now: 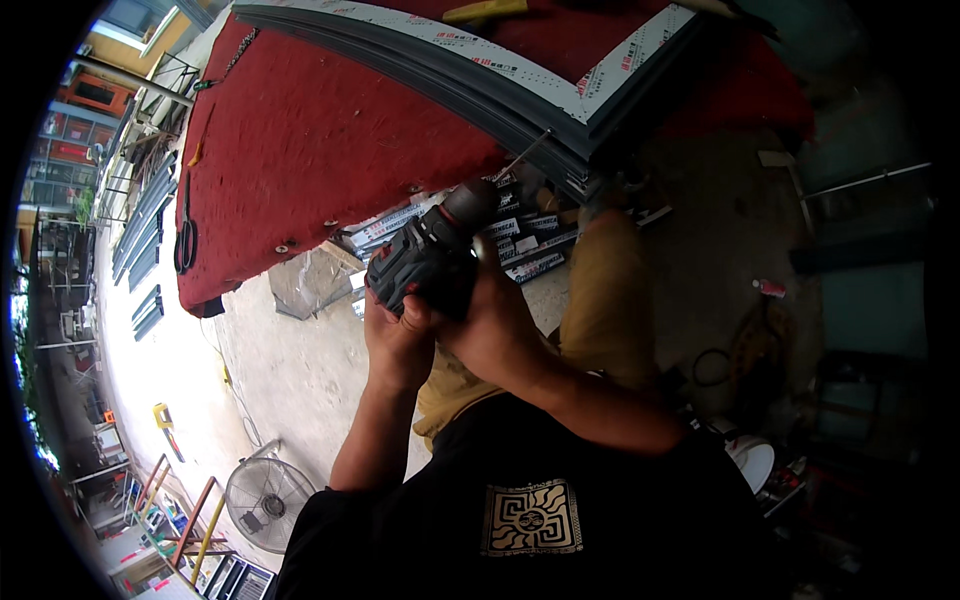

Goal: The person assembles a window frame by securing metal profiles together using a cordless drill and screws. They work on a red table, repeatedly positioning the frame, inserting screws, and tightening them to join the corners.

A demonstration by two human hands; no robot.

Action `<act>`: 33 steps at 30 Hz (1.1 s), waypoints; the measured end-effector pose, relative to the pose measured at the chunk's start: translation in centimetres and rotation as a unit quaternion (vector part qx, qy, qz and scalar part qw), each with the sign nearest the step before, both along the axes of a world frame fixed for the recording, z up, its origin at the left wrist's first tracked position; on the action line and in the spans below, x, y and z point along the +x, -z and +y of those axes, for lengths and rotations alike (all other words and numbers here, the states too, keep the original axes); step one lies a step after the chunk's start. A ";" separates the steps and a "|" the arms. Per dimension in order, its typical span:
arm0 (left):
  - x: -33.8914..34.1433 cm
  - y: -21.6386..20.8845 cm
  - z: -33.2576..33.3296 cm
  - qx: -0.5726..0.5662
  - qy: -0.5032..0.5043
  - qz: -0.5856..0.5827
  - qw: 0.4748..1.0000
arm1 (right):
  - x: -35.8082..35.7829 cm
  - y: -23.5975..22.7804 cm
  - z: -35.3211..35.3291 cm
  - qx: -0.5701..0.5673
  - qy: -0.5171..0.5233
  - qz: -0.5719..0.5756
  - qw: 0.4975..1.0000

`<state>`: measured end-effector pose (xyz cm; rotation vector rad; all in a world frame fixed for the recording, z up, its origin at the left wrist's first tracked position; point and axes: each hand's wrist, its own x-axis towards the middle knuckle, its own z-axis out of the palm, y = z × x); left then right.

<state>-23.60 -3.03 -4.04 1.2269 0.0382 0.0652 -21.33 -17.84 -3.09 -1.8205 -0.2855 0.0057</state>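
Both hands grip a cordless drill against a grey frame on a red-covered table.

The left hand (pixel 398 340) cups the rear of the dark drill (pixel 430 255); the right hand (pixel 497 325) wraps its grip. The bit (pixel 527 155) angles up to the edge of the grey frame (pixel 480 75), which lies on the red table (pixel 300 140). Stacked profiles (pixel 520 240) lie beneath, and a floor fan (pixel 268 497) stands at lower left.

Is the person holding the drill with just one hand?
No, both the left hand and the right hand wrap around the drill, its bit aimed at the grey frame.
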 end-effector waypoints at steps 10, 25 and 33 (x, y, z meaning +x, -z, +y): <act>-2.3 -0.6 2.2 0.137 0.032 -0.023 0.990 | -0.9 -0.9 -1.2 -0.035 -0.003 -0.157 0.987; 1.0 -8.3 -6.5 0.042 0.290 -0.102 0.950 | -1.2 -4.1 -16.1 0.156 -0.308 0.042 0.938; 1.9 -8.8 -10.3 0.007 0.263 -0.173 0.949 | -1.5 -2.4 -19.6 0.126 -0.205 -0.076 0.968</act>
